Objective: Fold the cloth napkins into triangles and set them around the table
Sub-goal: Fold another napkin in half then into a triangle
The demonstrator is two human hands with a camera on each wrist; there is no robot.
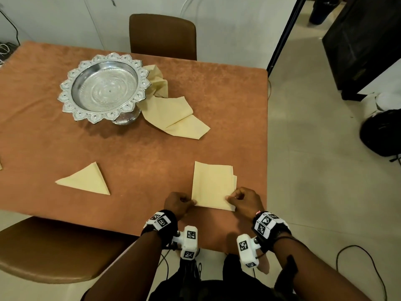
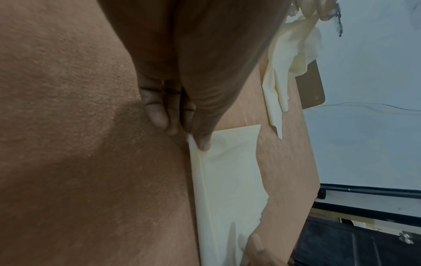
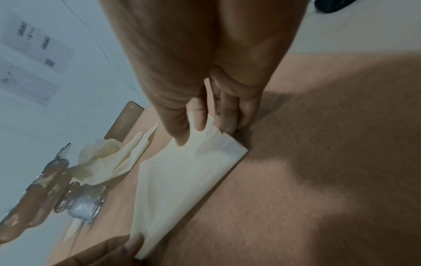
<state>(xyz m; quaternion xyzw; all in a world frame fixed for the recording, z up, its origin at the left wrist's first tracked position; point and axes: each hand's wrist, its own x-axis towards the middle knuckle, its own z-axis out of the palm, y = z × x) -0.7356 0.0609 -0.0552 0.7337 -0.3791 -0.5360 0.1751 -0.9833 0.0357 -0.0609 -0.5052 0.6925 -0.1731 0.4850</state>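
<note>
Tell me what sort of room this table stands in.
Probably a dining corner of a home or office: a table under a brown cloth, brown chairs drawn up to it, a silver pedestal tray and cream napkins being folded.

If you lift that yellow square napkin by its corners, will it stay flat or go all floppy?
Probably floppy. The pale yellow folded cloth napkin already lifts and creases where the right hand pinches it, and its layers splay at one edge. It likely weighs little, since the left hand pinches its corner with just the fingers. The folds may slide apart.
</note>
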